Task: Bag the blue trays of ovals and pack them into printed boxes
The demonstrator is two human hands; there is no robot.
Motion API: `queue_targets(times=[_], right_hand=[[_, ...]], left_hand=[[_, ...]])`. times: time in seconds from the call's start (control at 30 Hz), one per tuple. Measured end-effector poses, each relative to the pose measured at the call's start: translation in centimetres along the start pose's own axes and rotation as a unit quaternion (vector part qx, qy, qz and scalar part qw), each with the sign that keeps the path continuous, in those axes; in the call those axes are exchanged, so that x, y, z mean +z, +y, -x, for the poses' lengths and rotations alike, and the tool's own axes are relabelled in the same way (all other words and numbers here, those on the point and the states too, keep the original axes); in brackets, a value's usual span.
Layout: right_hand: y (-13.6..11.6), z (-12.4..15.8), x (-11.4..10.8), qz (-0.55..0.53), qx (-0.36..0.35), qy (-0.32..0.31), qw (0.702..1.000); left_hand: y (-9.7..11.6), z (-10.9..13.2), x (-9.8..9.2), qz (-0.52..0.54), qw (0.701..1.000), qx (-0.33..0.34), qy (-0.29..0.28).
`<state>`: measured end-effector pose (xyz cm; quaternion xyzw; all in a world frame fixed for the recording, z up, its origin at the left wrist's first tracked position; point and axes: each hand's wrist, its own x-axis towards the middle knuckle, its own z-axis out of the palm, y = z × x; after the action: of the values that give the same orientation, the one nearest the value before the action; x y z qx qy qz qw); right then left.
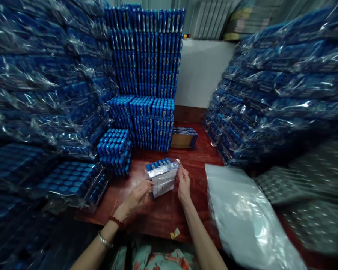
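Note:
Both of my hands hold a small clear plastic bag (pixel 163 179) filled with blue tubes, standing upright on the red-brown table (pixel 163 217). My left hand (pixel 139 197) grips the bag's lower left side, fingers curled around it. On the bag's right edge my right hand (pixel 183 183) pinches the plastic. The blue caps of the tubes show at the bag's top.
Stacks of unwrapped blue tubes (pixel 146 75) rise behind the bag, with a lower block (pixel 115 150) at left. Bagged blue packs pile high at the left (pixel 39 93) and right (pixel 284 86). A stack of flat clear bags (pixel 248 221) lies at right. A small tray (pixel 184 138) sits behind.

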<state>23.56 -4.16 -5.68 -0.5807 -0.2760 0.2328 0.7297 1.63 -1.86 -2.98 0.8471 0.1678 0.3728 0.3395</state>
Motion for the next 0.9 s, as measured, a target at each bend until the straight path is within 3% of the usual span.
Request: queue_targets(times=[0.13, 0.2, 0.27, 0.33, 0.4, 0.47, 0.57, 0.63, 0.77, 0.9], right_hand=[[0.1, -1.0, 0.8, -0.043, 0.02, -0.044, 0.998], [0.3, -0.9, 1.2, -0.055, 0.017, -0.035, 0.998], [0.6, -0.4, 1.6, -0.063, 0.014, -0.026, 0.998], [0.8, 0.4, 2.0, -0.068, 0.015, -0.025, 0.997], [0.7, 1.4, 2.5, -0.077, 0.02, -0.035, 0.996], [0.2, 2.1, 2.8, -0.08, 0.023, -0.039, 0.996], [-0.9, 2.4, 3.2, -0.064, 0.007, -0.049, 0.997], [-1.5, 2.1, 3.7, -0.049, -0.015, -0.068, 0.996], [-1.6, 1.1, 4.8, -0.019, -0.037, -0.117, 0.992], [-1.0, 1.5, 4.5, 0.002, -0.028, -0.162, 0.986]], left_hand=[[0.1, -0.1, 1.5, -0.007, 0.997, -0.004, 0.076], [0.1, -0.1, 2.7, -0.005, 0.984, -0.054, 0.168], [-0.1, -0.5, 3.6, 0.005, 0.944, -0.147, 0.294], [-0.3, -1.4, 3.9, 0.024, 0.881, -0.236, 0.409], [-0.7, -2.7, 3.5, 0.061, 0.835, -0.283, 0.468], [-1.2, -4.1, 2.7, 0.134, 0.833, -0.293, 0.45], [-1.6, -5.4, 1.3, 0.278, 0.856, -0.293, 0.324], [-1.6, -5.9, 0.5, 0.353, 0.846, -0.286, 0.28], [-0.9, -6.2, -0.7, 0.408, 0.825, -0.249, 0.301], [0.2, -5.2, -1.1, 0.335, 0.854, -0.205, 0.342]])
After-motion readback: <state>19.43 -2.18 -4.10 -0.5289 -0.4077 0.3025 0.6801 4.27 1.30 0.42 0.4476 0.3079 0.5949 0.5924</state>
